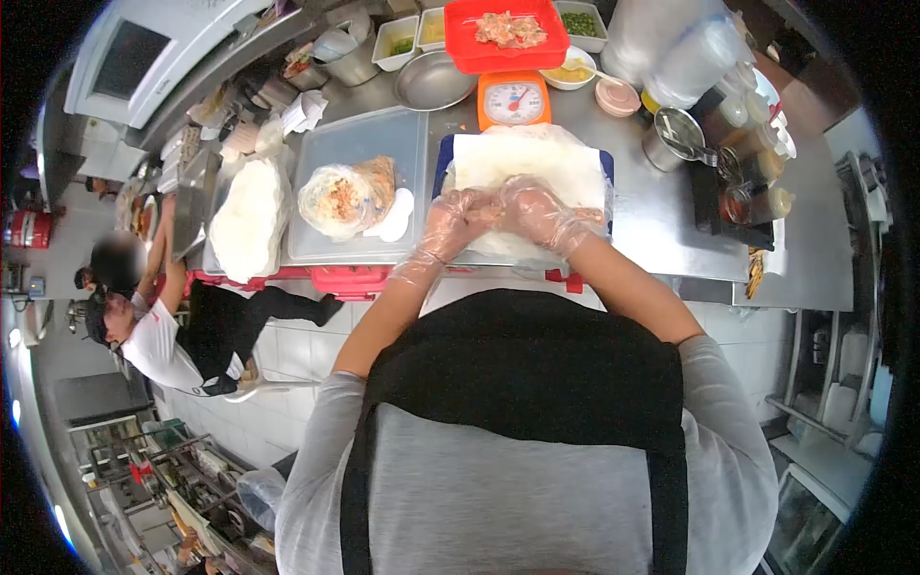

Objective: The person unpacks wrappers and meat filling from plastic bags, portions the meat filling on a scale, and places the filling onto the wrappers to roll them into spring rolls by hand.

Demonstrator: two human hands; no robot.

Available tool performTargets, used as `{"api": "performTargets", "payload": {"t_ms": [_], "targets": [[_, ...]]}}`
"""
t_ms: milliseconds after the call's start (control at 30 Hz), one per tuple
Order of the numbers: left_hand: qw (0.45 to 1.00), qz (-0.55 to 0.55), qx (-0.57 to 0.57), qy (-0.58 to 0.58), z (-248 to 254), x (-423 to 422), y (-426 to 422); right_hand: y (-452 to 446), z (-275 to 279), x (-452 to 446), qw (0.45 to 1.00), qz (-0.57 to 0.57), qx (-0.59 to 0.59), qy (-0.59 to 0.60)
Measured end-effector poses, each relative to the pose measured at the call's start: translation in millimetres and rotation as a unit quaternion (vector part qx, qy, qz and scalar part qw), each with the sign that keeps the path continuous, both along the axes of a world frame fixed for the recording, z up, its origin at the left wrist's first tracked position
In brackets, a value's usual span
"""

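Observation:
A white wrapper sheet (498, 158) lies on a blue board (608, 169) in front of me. Clear plastic gloves cover both my hands. My left hand (460, 222) is closed, its curled fingers on a pinkish-brown filling (588, 215) along the near part of the sheet. Close beside it, my right hand (539, 217) is also closed over the filling, which shows past that hand to the right. My fingertips partly hide what they grip. To the left, an open plastic bag of shredded filling (342, 199) sits on a translucent lid (369, 144) beside a white spoon (397, 217).
Behind the board stand an orange scale (514, 100) and a red tray (460, 48) of pinkish food. A steel bowl (434, 80) is left of the scale. Wrapped white sheets (251, 218) lie far left; a steel pot (673, 140) and bottles stand right. Another person (158, 340) works at left.

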State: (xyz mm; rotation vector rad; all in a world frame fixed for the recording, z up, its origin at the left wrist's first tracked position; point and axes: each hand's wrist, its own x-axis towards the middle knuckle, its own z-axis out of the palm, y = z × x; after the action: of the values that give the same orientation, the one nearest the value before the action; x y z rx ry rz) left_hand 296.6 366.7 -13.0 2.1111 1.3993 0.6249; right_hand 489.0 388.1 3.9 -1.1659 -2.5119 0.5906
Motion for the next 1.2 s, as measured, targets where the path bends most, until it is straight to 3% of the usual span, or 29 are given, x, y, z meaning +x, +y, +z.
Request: {"api": "performTargets", "payload": {"t_ms": [67,100,133,300,400,500,533,633,667,733,833,867,967,1100,1200], "targets": [[0.999,-0.011,-0.018,-0.046,3,-4,2,5,-28,3,0.999,-0.017,0.023,-0.022],[0.997,-0.015,-0.024,-0.073,9,-6,2,2,-12,3,1.000,-0.009,0.018,0.011],[0.998,-0.018,0.039,-0.041,15,-7,-1,-6,17,-1,0.999,0.000,0.013,0.043],[0.986,-0.052,-0.085,-0.132,-10,-22,18,-15,29,-19,0.994,-0.046,-0.079,0.066],[0.982,-0.064,-0.142,-0.106,31,-33,14,-12,26,-13,0.993,-0.052,-0.097,0.050],[0.984,-0.082,0.118,-0.100,5,-57,9,-26,35,12,0.991,-0.034,0.022,0.127],[0.988,-0.063,0.033,-0.134,4,-63,6,-29,35,15,0.987,-0.089,-0.014,0.134],[0.987,-0.043,0.087,-0.126,6,-63,2,-34,39,13,0.988,-0.129,0.032,0.082],[0.975,-0.059,0.106,-0.184,6,-55,4,-35,38,6,0.992,-0.088,0.048,0.077],[0.984,-0.078,0.105,-0.122,-1,-46,7,-30,32,-12,0.994,-0.007,0.082,0.069],[0.988,-0.067,0.084,-0.108,-11,-47,13,-22,10,-5,0.988,-0.045,0.104,-0.108],[0.989,-0.054,0.083,-0.106,-9,-51,13,-20,8,5,0.995,-0.029,0.079,0.050],[0.987,-0.039,0.098,-0.124,-3,-55,9,-33,39,11,0.987,-0.125,0.067,0.076],[0.974,-0.097,0.145,-0.147,-11,-31,19,-24,27,7,0.987,-0.043,0.147,-0.049],[0.985,-0.127,0.030,-0.112,-5,-15,23,-16,21,-6,0.991,-0.055,0.009,-0.120]]}}
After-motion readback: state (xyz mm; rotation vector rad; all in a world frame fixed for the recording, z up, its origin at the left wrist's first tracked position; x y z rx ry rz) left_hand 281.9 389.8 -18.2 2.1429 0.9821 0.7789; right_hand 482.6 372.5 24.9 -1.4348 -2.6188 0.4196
